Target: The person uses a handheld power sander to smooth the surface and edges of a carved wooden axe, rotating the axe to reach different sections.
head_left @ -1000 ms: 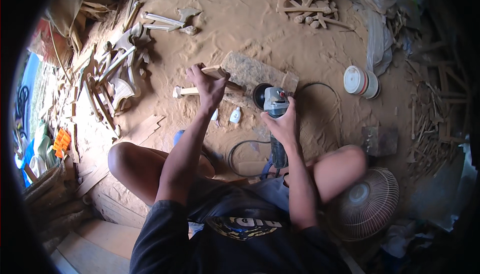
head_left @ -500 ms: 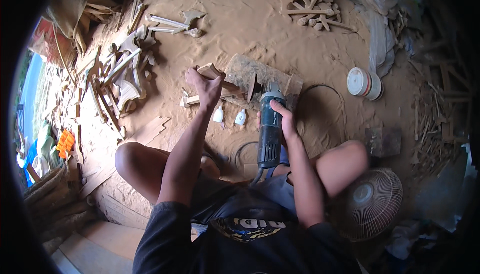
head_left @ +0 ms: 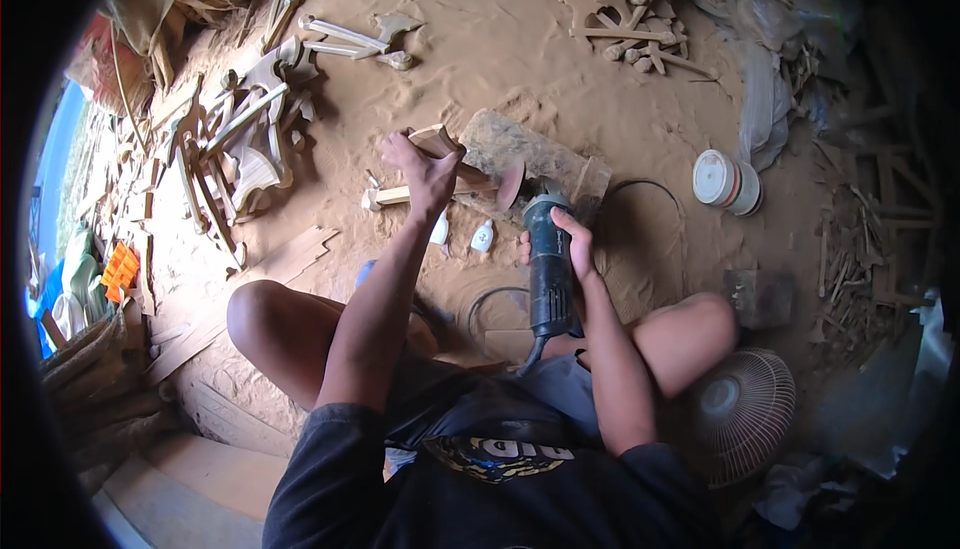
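My left hand [head_left: 428, 171] is wrapped round a pale piece of wood [head_left: 432, 137], which slants down to the right toward the sanding disc [head_left: 511, 186]. My right hand [head_left: 573, 237] grips the dark body of an angle grinder [head_left: 548, 274], thumb on top, its head pointing away from me. The disc's edge is at the wood's lower end; whether they touch, I cannot tell. Behind both lies a worn wooden block [head_left: 525, 149] on the dusty ground. A second wooden piece with a knobbed end [head_left: 385, 198] rests below my left hand.
Two small white bottles, one [head_left: 482, 237] fully visible, stand near the grinder. Piles of cut wooden parts [head_left: 255, 139] lie left and at the far side [head_left: 625, 9]. On the right are a white tub [head_left: 715, 179], a dark box [head_left: 760, 297] and a fan [head_left: 745, 414]. The grinder's cord [head_left: 485, 299] curls near my legs.
The grinder has shifted slightly right and turned, so more of the disc's face shows. My left hand keeps its hold on the wood, and the whole view has moved a little.
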`<move>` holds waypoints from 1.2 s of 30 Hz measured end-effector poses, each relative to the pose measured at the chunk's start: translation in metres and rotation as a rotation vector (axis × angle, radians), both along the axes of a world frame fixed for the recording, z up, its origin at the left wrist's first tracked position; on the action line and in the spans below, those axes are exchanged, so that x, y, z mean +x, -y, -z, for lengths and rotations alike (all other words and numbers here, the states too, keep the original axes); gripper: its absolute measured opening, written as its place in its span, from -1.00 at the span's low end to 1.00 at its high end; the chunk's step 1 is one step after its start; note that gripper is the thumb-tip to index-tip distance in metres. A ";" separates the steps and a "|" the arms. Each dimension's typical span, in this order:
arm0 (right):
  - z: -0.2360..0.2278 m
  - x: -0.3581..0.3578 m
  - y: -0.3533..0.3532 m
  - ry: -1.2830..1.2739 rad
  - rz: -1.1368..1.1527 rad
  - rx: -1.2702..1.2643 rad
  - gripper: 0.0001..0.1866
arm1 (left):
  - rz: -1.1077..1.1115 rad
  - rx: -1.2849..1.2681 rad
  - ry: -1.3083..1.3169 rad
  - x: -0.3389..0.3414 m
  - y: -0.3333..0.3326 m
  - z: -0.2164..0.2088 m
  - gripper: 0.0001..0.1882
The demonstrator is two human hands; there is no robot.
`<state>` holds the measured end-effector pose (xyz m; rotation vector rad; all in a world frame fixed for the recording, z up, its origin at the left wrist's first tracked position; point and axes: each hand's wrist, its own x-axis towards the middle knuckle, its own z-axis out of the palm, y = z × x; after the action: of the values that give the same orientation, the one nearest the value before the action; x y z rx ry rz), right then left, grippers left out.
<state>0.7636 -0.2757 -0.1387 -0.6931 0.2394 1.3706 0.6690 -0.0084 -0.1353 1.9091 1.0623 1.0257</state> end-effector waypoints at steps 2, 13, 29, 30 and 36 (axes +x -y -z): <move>-0.004 -0.002 0.003 0.028 -0.022 -0.010 -0.40 | -0.005 0.040 0.004 -0.002 0.000 0.001 -0.16; -0.051 0.011 0.009 0.166 0.268 0.439 -0.29 | -0.052 -0.116 0.016 -0.023 -0.072 -0.070 -0.38; 0.055 -0.025 -0.043 -0.631 0.372 0.652 -0.33 | 1.709 -0.995 1.408 -0.162 -0.156 -0.287 -0.40; 0.067 -0.026 -0.043 -0.578 0.404 0.557 -0.37 | 1.697 -1.006 1.444 -0.164 -0.157 -0.286 -0.41; 0.047 -0.046 -0.042 -0.200 0.533 0.030 -0.56 | 1.714 -0.995 1.590 -0.166 -0.175 -0.279 -0.39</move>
<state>0.7175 -0.2337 -0.1857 -0.4232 0.5216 0.9270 0.5032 0.1666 0.1438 0.2357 -0.8715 0.3663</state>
